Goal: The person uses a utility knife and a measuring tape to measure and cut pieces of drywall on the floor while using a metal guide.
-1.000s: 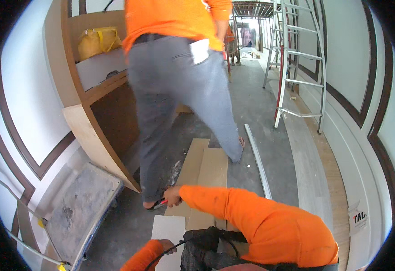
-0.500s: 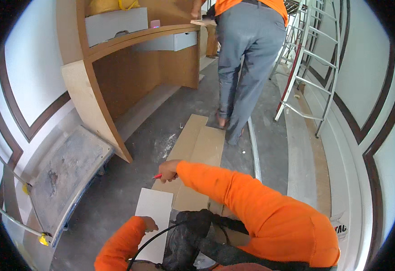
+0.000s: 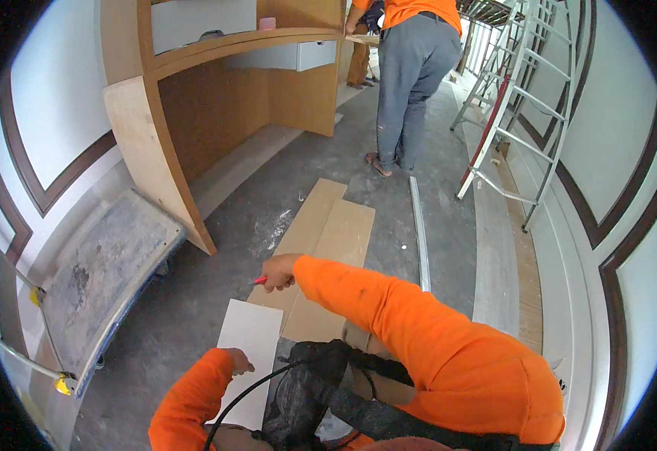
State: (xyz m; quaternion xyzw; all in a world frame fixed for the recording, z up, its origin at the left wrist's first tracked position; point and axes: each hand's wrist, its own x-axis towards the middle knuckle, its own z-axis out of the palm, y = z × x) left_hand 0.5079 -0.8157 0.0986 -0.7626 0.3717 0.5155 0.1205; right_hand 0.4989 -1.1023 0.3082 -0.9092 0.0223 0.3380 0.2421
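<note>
My right hand [image 3: 279, 272] is closed round a slim red tool [image 3: 259, 280], pen-like, with its tip toward the left; its exact kind is too small to tell. That arm reaches forward across my body, above tan cardboard sheets [image 3: 339, 237] on the floor. My left hand [image 3: 240, 361] hangs by a white rectangular panel [image 3: 249, 331], fingers extended with nothing in them. Whether it touches the panel I cannot tell. A black bag or strap [image 3: 309, 387] and a black cable [image 3: 249, 392] at my body hide the panel's near right part.
A platform trolley [image 3: 103, 270] stands left, beside a wooden counter [image 3: 193, 150]. A long metal strip [image 3: 418, 233] lies to the cardboard's right. Ahead, a person in grey trousers [image 3: 411, 83] stands near a stepladder [image 3: 516, 113] by the right wall.
The person ahead has stepped farther away, uncovering the cardboard's far end and more of the metal strip. My view has shifted slightly; my right hand still holds the red tool.
</note>
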